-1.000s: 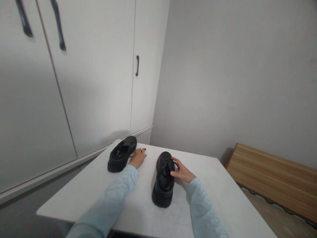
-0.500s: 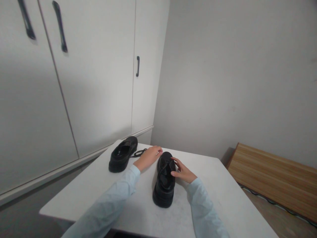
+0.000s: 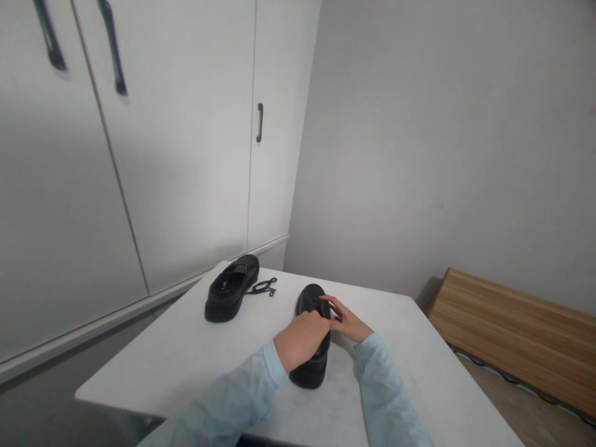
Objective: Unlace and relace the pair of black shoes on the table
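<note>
A black shoe [image 3: 311,374] stands on the white table in front of me, its toe pointing away. My left hand [image 3: 302,335] is over the shoe's opening, fingers curled in and closed; what they hold, if anything, is hidden. At the shoe's right side, my right hand [image 3: 343,320] grips the upper near the front, with fingers bent and thumb against it. The two hands nearly meet over the shoe. To the left, a second black shoe [image 3: 231,288] sits near the far edge. Beside it lies a looped black shoelace [image 3: 264,287].
The white table [image 3: 195,366] carries both shoes. White cabinets [image 3: 186,155] with dark handles rise behind on the left, and a grey wall [image 3: 419,155] on the right. A wood-grain panel [image 3: 512,335] leans low at the right, with a cable along its bottom.
My left hand has moved from beyond the near shoe's left side back and right, onto the shoe's opening, uncovering the shoelace. My right hand has stayed at the shoe's right side.
</note>
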Available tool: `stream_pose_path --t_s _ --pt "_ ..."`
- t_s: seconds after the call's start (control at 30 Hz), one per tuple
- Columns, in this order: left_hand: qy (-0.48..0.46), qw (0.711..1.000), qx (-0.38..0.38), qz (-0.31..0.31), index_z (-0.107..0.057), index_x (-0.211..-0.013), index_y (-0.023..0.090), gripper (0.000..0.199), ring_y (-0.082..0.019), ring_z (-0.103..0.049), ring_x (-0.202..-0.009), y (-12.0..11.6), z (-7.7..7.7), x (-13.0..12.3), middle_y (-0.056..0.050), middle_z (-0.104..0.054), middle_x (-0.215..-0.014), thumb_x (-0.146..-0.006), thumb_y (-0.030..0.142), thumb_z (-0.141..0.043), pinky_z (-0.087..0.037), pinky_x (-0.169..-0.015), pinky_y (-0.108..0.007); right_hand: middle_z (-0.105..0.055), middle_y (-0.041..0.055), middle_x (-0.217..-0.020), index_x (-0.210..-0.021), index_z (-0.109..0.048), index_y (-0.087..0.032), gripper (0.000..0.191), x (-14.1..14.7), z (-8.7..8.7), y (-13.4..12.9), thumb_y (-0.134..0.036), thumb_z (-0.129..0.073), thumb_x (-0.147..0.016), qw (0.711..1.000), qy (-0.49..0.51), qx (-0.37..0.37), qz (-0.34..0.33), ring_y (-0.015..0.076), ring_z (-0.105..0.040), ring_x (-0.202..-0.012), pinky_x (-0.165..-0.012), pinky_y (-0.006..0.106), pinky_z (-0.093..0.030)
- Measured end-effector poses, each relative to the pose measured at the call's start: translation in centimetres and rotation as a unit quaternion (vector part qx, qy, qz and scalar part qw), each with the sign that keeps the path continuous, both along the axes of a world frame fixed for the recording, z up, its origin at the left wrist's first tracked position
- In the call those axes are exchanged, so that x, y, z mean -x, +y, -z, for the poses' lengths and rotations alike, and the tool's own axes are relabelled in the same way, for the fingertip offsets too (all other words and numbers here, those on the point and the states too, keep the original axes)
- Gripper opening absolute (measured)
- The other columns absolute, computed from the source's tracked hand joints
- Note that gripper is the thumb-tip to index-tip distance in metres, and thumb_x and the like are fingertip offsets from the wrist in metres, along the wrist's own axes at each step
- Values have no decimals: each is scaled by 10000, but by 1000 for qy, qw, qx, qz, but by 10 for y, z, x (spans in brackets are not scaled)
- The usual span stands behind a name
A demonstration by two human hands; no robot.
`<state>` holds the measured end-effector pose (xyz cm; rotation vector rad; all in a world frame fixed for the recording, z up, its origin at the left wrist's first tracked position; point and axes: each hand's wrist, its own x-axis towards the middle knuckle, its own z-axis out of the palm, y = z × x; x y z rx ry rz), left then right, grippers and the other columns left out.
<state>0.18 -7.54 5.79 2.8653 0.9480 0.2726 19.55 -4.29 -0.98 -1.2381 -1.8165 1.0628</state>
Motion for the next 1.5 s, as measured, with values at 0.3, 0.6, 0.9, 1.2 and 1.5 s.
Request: stream_pose_path --t_s 0.3,0.6,0.9,1.2,1.5 --pt "117 991 21 64 -715 -770 140 206 -261 -674 -800 18 -12 -7 -117 -707 -740 -673 38 -565 -526 -692 -312 -400 84 -1353 -1196 -417 -306 634 -3 -1 0 -432 -708 -647 999 36 36 -13 294 -288 -1312 -1003 491 -251" --pt "180 983 22 35 -669 -916 67 228 -345 -668 -826 19 -8 -16 -217 -683 -847 -761 134 -516 -539 -665 -410 -393 82 -1336 -1191 -407 -301 641 -6 4 3 -395 -717 -639 997 57 42 -21 290 -286 -1305 -1010 480 -239" --pt "203 979 21 28 -668 -958 62 254 -347 -656 -890 21 -4 -18 -224 -681 -913 -784 134 -498 -544 -707 -438 -367 67 -1353 -1189 -425 -305 617 -13 11 7 -376 -721 -653 997 69 18 -42 266 -285 -1305 -1041 465 -223" --pt "219 975 27 16 -666 -982 73 260 -337 -651 -909 17 -5 -20 -220 -679 -944 -773 145 -529 -531 -749 -449 -336 64 -1381 -1196 -425 -316 641 -14 12 8 -406 -731 -640 996 75 31 -35 275 -273 -1316 -1044 469 -230" --pt "217 976 30 17 -672 -922 95 212 -319 -660 -869 22 1 -22 -223 -681 -910 -740 161 -586 -527 -719 -402 -359 62 -1367 -1179 -437 -315 620 -11 9 6 -391 -729 -638 997 72 31 -28 279 -285 -1309 -1038 470 -247"
